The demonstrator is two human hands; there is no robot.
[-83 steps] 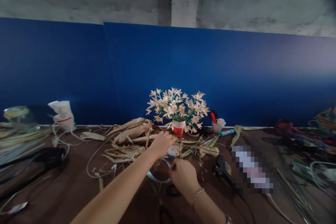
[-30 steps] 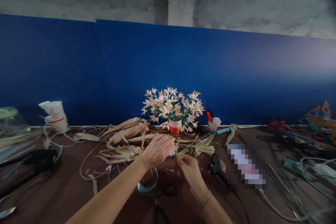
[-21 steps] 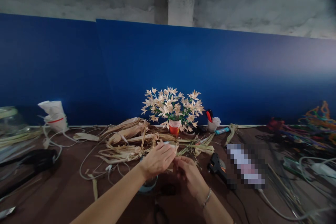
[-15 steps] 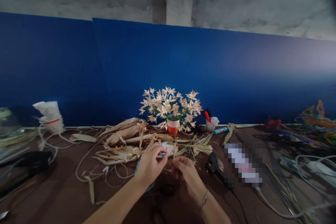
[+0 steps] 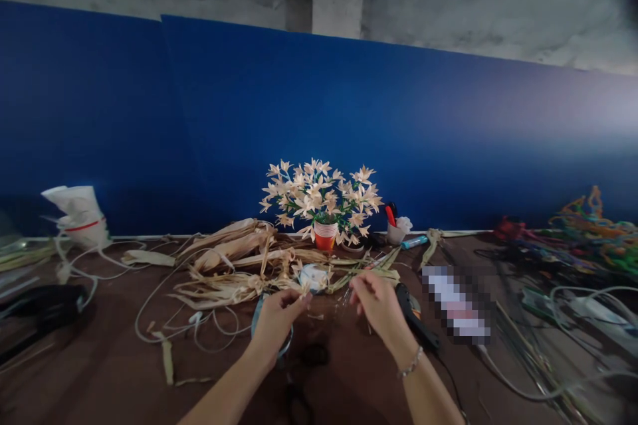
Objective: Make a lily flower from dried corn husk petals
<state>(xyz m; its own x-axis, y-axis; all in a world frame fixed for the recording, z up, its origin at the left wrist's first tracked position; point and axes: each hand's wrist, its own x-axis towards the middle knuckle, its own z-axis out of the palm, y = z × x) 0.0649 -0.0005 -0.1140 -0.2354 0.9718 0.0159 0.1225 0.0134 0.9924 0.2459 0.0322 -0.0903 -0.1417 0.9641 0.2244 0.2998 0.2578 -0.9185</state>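
Note:
My left hand (image 5: 274, 322) is closed in a pinch, with a small pale piece of corn husk (image 5: 304, 287) at its fingertips. To its right, my right hand (image 5: 379, 309) is raised above the brown table, fingers loosely bent and apart, with nothing visible in them. A black glue gun (image 5: 421, 329) lies just beside that hand, which covers part of it. Thin strands (image 5: 341, 299) show near the right fingertips. Behind both hands, husk flowers (image 5: 319, 196) stand in an orange-and-white cup (image 5: 325, 236). A white bundle (image 5: 313, 277) sits beyond the left fingertips.
Dried corn husks (image 5: 234, 255) are heaped at the back left, near looped white cable (image 5: 144, 319). A small cup (image 5: 396, 232) holds red-handled scissors. A blurred-out device (image 5: 456, 305) lies at right, with tangled colourful cords (image 5: 593, 226) farther off. A blue panel (image 5: 319, 99) backs the table.
My hands have moved apart: the right one went right, towards the glue gun, and its fingers loosened. My left hand shifted slightly left and down, keeping its pinch. The view turned slightly.

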